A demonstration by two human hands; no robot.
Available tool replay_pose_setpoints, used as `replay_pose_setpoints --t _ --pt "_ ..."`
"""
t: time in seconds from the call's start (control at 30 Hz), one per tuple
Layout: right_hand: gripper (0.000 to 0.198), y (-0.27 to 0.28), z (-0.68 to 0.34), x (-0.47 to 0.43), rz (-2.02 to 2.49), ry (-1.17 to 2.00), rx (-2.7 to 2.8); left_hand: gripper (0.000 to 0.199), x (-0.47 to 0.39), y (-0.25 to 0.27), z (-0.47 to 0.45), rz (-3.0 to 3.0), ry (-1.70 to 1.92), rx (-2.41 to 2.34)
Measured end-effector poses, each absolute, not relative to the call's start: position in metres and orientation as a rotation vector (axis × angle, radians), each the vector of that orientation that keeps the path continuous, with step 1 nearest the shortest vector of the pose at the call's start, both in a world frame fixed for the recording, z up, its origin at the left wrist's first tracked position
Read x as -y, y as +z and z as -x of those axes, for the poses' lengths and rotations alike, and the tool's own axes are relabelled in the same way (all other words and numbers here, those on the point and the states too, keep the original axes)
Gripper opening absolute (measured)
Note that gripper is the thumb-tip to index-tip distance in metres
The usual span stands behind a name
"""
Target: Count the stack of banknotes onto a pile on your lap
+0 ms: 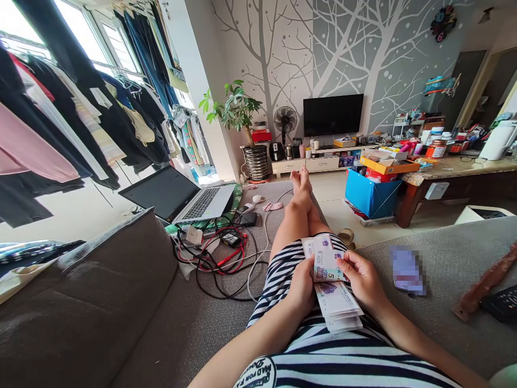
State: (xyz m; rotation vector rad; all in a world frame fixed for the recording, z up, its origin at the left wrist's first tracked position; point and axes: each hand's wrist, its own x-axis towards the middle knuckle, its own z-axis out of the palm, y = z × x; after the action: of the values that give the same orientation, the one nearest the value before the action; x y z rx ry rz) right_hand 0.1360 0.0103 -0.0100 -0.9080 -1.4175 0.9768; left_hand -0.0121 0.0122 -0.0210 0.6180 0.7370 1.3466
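Banknotes point(329, 280) in hand, held over the lap of a person seated on a grey sofa point(169, 323), legs stretched out. Left hand point(301, 285) grips the stack from its left edge, fingers curled under it. Right hand point(361, 275) pinches the top note between thumb and forefinger, partly lifted off the stack. Both hands closed on the notes.

Progress, judged from the layout: the raised note sits near the top of the pile and several more lie fanned below it, so the sorting or counting appears to be early or mid-way. No separate pile of finished notes in sight, so how many are done I cannot tell.

Readable writing: "5" on the top note. Shirt hem shows "MAD FOR", the rest cut off. Wall clock point(443, 22) shows coloured numerals, a "6" legible. Open laptop point(181, 196) sits left, screen dark; tangled cables point(220, 258) beside it.
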Motion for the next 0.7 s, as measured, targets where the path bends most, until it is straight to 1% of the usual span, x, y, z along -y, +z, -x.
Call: replay_pose_setpoints --t 0.23,0.47,0.6,0.7 --pt "0.064 -0.0073 -0.1364 -0.0085 0.911 0.960 1.434 0.031 -0.0094 -0.0180 0.0110 -0.600 1.335 -0.735" --pt "0.063 -0.0059 -0.1350 -0.0080 0.902 0.967 1.424 0.040 -0.0092 -0.0200 0.0116 -0.589 1.326 -0.742" --pt "0.062 -0.0062 -0.1349 -0.0072 0.889 1.000 1.413 0.025 -0.0103 -0.0219 0.0125 -0.551 1.313 -0.768" --pt "0.063 -0.0069 -0.1353 -0.0066 0.896 1.019 1.406 0.020 -0.0106 -0.0226 0.0123 -0.522 1.341 -0.772"
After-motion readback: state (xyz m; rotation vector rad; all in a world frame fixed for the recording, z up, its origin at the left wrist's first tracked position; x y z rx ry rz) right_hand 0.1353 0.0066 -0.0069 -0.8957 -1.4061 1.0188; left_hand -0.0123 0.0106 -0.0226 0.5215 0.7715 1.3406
